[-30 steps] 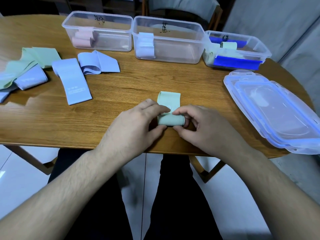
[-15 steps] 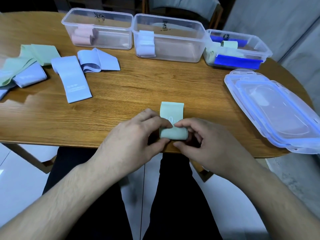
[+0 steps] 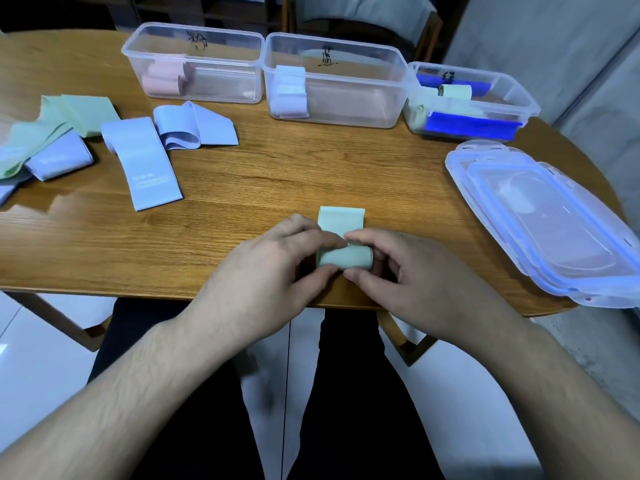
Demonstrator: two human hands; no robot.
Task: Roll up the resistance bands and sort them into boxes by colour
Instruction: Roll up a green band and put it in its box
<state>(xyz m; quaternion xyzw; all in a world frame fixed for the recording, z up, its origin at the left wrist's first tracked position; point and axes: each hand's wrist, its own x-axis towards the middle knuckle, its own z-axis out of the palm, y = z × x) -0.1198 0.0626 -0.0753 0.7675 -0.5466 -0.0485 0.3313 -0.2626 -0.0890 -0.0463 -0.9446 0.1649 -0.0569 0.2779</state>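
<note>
At the tabletop [image 3: 311, 174] near edge, bare wood opens ahead toward three clear boxes [image 3: 334, 81]. My left hand [image 3: 273, 271] and right hand [image 3: 408, 275] both pinch the half-rolled green band [image 3: 343, 256], its flat tail pointing away.

The left end of the green roll [image 3: 344, 257] is covered by the left hand [image 3: 266, 275], and the right hand [image 3: 412, 282] covers part of its right end, so how tightly the hidden windings sit cannot be told. At the table's [image 3: 311, 174] far left edge the heap of loose bands [image 3: 45, 147] runs out of the picture, and the blue ones under the green there are only partly seen. The marks written on the three boxes [image 3: 332, 81] along the far edge are too small to read, and the stacked lids [image 3: 540, 216] at the right edge are cut off by the picture's right side.
</note>
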